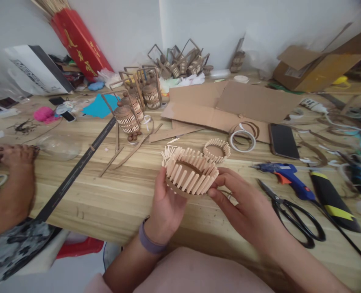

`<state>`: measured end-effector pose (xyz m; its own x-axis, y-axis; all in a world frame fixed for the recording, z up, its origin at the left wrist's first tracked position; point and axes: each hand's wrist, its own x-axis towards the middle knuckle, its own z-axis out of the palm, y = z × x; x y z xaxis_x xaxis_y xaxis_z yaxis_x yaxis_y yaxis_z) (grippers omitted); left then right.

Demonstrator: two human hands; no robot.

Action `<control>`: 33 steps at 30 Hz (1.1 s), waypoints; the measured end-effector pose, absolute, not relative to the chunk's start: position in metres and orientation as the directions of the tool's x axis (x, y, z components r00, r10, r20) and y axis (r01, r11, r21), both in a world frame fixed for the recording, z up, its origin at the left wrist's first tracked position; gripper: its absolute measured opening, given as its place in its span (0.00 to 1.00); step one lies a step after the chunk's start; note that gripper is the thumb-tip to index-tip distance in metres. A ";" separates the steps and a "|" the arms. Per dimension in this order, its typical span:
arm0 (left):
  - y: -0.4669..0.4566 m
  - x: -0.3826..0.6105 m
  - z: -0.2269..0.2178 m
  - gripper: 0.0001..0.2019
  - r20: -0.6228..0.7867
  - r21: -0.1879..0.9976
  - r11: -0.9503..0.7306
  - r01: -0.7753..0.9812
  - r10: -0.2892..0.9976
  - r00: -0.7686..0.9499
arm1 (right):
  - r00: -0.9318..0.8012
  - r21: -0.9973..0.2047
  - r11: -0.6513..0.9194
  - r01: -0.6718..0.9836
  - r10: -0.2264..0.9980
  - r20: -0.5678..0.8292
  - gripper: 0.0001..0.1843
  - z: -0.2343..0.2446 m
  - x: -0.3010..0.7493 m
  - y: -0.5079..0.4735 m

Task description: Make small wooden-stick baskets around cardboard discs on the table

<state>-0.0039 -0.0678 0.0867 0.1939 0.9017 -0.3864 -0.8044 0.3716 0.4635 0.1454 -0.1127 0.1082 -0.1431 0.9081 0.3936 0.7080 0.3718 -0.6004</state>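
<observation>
1. Left hand (168,203): the thumb and fingers are closed about the left side of a ring of pale wooden sticks (189,173). The sticks stand side by side around a brown cardboard band. A purple wristband (151,242) circles the wrist.
2. Right hand (241,205): the fingers reach leftward. The thumb and fingertips pinch the right rim of the same ring.
3. Position of the ring of pale wooden sticks: it is held between both hands and tilted so its open top faces the camera. It sits over the near middle of the light wooden plank table (122,195).
4. Just behind the held ring, a smaller ring of matching sticks (216,149) lies flat on the table. A white roll of tape (243,140) lies just beside it on the right.
5. To the right of the hands are four items:
   - a dark smartphone (283,140), lying flat;
   - a blue and orange hot-glue gun (287,175);
   - black-handled scissors (293,215), blades parted;
   - a black and yellow utility knife (333,201).
6. In the background are flat brown cardboard sheets (229,106) and a cluster of small brown slatted lanterns (127,118).
7. On the left, a long black strip (77,171) lies diagonally across the table. Another person's limb (12,191) rests at the table's edge, well apart from the ring.
</observation>
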 end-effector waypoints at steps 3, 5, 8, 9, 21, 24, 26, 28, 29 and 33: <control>-0.067 -0.004 0.087 0.13 -0.368 0.473 0.323 -0.820 0.918 0.149 | -0.104 -0.577 0.366 0.730 0.894 0.435 0.07 0.105 0.142 -0.116; -0.067 -0.005 0.089 0.11 -0.373 0.474 0.330 -0.817 0.915 0.153 | -0.091 -0.559 0.367 0.743 0.884 0.459 0.07 0.103 0.141 -0.118; -0.067 -0.008 0.094 0.07 -0.381 0.452 0.366 -0.814 0.904 0.194 | -0.085 -0.538 0.365 0.760 0.876 0.474 0.07 0.102 0.141 -0.121; -0.067 -0.010 0.096 0.06 -0.379 0.445 0.376 -0.812 0.901 0.210 | -0.081 -0.534 0.362 0.764 0.875 0.478 0.07 0.102 0.140 -0.122; -0.072 -0.006 0.091 0.08 -0.044 0.778 -0.053 -0.626 0.989 -0.139 | -0.030 -0.594 0.334 0.732 0.887 0.462 0.07 0.101 0.134 -0.126; -0.075 -0.006 0.087 0.09 0.062 0.806 -0.164 -0.568 0.979 -0.194 | -0.024 -0.610 0.336 0.718 0.887 0.461 0.07 0.102 0.132 -0.127; -0.077 -0.007 0.083 0.07 0.172 0.829 -0.259 -0.496 0.961 -0.215 | -0.022 -0.621 0.338 0.707 0.889 0.458 0.07 0.103 0.131 -0.128; -0.078 -0.008 0.077 0.07 0.290 0.833 -0.346 -0.432 0.938 -0.192 | -0.020 -0.630 0.338 0.699 0.890 0.455 0.07 0.104 0.131 -0.129; -0.079 -0.008 0.075 0.08 0.336 0.828 -0.374 -0.419 0.927 -0.164 | -0.020 -0.630 0.338 0.699 0.890 0.456 0.07 0.104 0.131 -0.129; -0.080 -0.006 0.069 0.18 0.454 0.801 -0.440 -0.405 0.888 -0.067 | -0.016 -0.626 0.331 0.706 0.891 0.453 0.07 0.104 0.132 -0.129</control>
